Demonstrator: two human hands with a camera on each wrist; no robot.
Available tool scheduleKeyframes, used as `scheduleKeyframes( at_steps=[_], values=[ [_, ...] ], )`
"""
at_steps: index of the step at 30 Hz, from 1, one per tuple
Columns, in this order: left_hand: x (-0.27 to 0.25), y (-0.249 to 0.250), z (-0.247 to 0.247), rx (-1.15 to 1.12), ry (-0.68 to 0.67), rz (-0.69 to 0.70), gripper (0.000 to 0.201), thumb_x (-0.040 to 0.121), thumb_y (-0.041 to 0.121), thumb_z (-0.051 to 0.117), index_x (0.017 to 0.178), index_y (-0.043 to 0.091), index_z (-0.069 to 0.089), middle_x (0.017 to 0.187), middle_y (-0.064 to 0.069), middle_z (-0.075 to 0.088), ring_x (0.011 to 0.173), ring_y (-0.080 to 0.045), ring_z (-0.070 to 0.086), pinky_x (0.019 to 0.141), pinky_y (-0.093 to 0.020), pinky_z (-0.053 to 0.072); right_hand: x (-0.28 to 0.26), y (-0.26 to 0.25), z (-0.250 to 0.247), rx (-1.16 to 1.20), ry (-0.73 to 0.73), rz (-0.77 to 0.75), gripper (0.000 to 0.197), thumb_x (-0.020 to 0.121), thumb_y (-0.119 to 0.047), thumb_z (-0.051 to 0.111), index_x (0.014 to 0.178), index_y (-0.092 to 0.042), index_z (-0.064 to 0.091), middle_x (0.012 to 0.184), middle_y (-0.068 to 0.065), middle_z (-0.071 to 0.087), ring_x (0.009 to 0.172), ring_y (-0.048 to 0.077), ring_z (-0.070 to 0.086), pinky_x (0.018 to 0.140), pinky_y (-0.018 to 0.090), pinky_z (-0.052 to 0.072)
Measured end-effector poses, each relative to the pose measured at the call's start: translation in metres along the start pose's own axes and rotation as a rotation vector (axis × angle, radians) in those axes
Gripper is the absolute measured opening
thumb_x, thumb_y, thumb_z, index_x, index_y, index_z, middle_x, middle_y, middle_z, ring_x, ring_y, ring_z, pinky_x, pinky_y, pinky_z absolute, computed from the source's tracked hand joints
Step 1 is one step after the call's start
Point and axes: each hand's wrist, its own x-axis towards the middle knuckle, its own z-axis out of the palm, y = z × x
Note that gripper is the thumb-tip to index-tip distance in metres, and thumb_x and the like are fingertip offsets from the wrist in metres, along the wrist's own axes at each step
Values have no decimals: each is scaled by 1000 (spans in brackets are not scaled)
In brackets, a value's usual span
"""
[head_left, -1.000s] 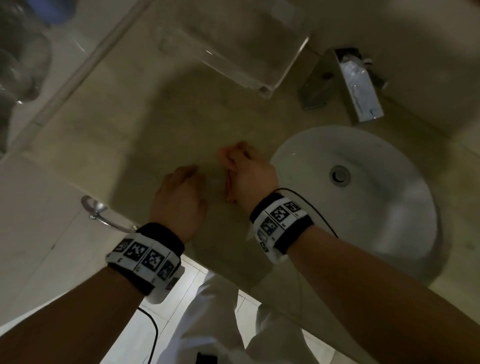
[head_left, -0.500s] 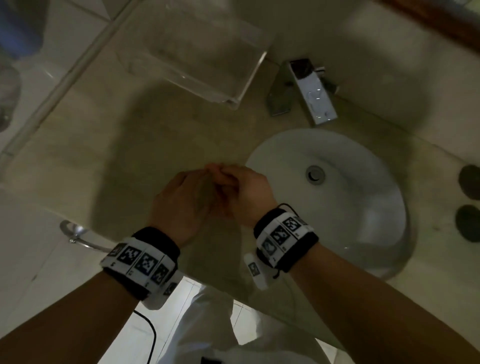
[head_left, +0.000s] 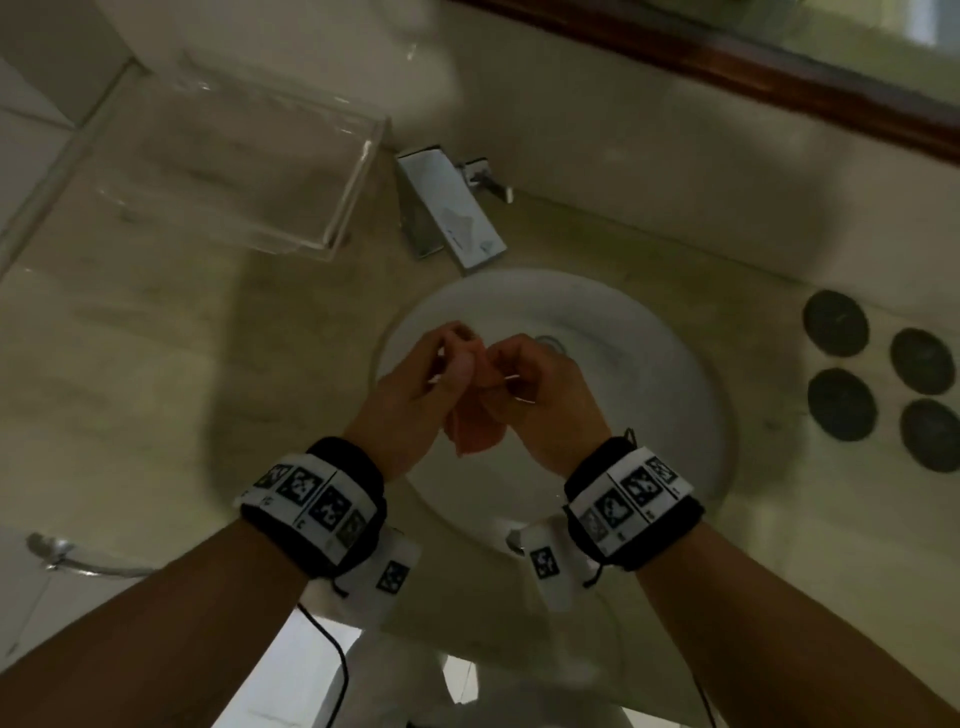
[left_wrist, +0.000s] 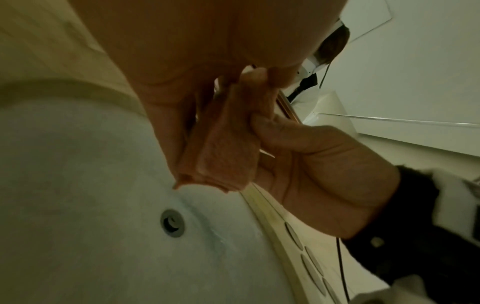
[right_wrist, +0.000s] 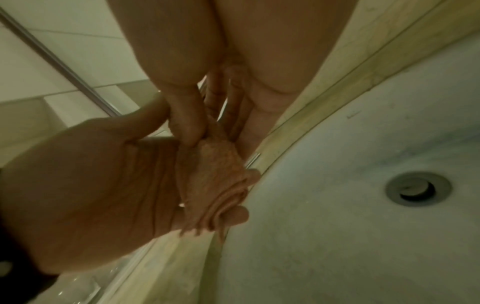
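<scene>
The left hand (head_left: 410, 395) and the right hand (head_left: 545, 405) meet at the middle of the head view. The fingers of both are curled, and both pinch the upper end of a small pink cloth (head_left: 475, 431) between them. The cloth is folded into several layers. Its long axis runs from the fingertips toward the lower middle of the frame, so it hangs down between the two wrists. Both hands are on it, so neither is nearer.

The free lower end hangs over the white basin (head_left: 675, 364) and seems clear of its wall. The drain (right_wrist: 418, 189) sits just beyond the right knuckles.

Wringing or rinsing looks like the step in hand. For that, the tap (head_left: 452, 213) lies up and slightly left of the hands in the head view, with its flat spout aimed at the basin's upper rim. Nothing stands between the tap and the hands.

Further out on the bench (head_left: 156, 364) there is a clear tray (head_left: 358, 171) at upper left. Four dark round discs (head_left: 836, 322) lie at the right edge, well apart from the cloth.
</scene>
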Motion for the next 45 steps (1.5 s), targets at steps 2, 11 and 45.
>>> scheduleKeyframes(
  at_steps=[2,11,45],
  values=[
    [8,6,15,25,-6,-5,54,81,73,42,127,46,46,117,8,64,107,-16,65,94,-48,53,1,1,-8,-3,-44,-22,16,84,-3,67,97,-13,63,93,3,69,82,17,69,71,31,59],
    [37,10,53,-287,205,-175,30,98,31,52,120,11,48,100,-13,69,77,-28,68,65,-40,57,48,-8,-74,-253,58,-89,32,86,-13,67,117,-19,63,112,-7,65,89,8,65,85,29,54],
    [101,-1,12,-421,142,-77,28,89,7,64,110,25,64,106,-10,72,99,-30,69,76,-43,59,94,23,-25,-157,-83,227,52,65,-54,60,109,-27,61,104,-4,70,94,16,68,87,47,55]
  ],
)
